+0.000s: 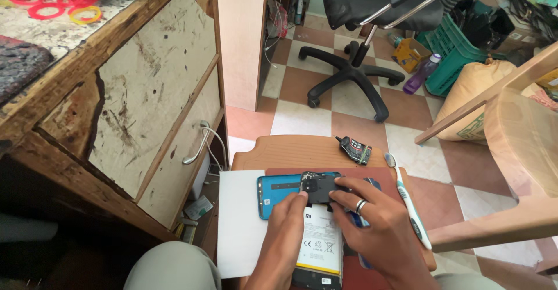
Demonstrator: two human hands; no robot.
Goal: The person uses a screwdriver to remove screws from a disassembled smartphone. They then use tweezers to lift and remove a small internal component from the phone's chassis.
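An opened phone [318, 240] lies face down on white paper [241, 220], its white battery exposed. My left hand [285, 240] rests on the phone's left side, fingertips at a black cover piece [321, 188] near the top. My right hand [378, 232], wearing a ring, pinches that same black piece from the right. A teal back cover [279, 194] lies just left of the phone's top, under the black piece's edge.
The paper sits on a brown stool [290, 150] with a small black tool [356, 149] and a toothbrush [407, 203] on it. A worn wooden desk [116, 104] stands to the left, an office chair [354, 63] ahead, a plastic chair [511, 150] at right.
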